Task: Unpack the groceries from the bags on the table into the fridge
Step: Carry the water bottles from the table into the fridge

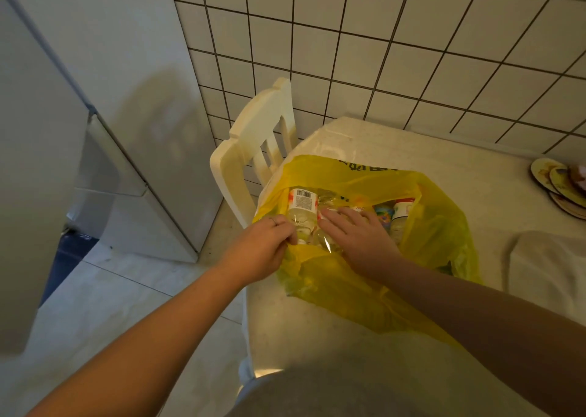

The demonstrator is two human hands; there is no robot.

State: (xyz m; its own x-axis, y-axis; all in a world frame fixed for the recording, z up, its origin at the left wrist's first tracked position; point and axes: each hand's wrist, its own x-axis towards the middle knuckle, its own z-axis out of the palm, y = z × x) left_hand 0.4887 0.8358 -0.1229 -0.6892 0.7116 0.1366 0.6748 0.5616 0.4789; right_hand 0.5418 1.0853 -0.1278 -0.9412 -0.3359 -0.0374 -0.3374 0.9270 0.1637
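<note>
Presently the step in hand is judged to be the lifting of a bottle out of the yellow bag (434,226), which lies open on the table (475,169), near the edge that faces the fridge (152,175). The left hand (264,242) is held at the bag's near rim with its fingers curled, just beside the neck end of a clear bottle (301,209); whether film or bottle is pinched cannot be told. The right hand (355,234) is laid inside the bag with fingers nearly straight, flat on what seems a 2nd clear bottle, and nothing is gripped by it. For a clean lift, the rim is best drawn back with the left hand while 1 bottle is taken round its body, not by label or cap, and raised clear of the film so that the bag is not dragged toward the table's edge. Much is concealed: the bottle caps are covered by the left fingers, the number of bottles cannot be settled, and a white tub (401,212) with a red band is half veiled by yellow film. The bag's print cannot be read. The fridge's inside is not shown, and a white panel (35,163), probably its door, is cut off at the left edge.
</note>
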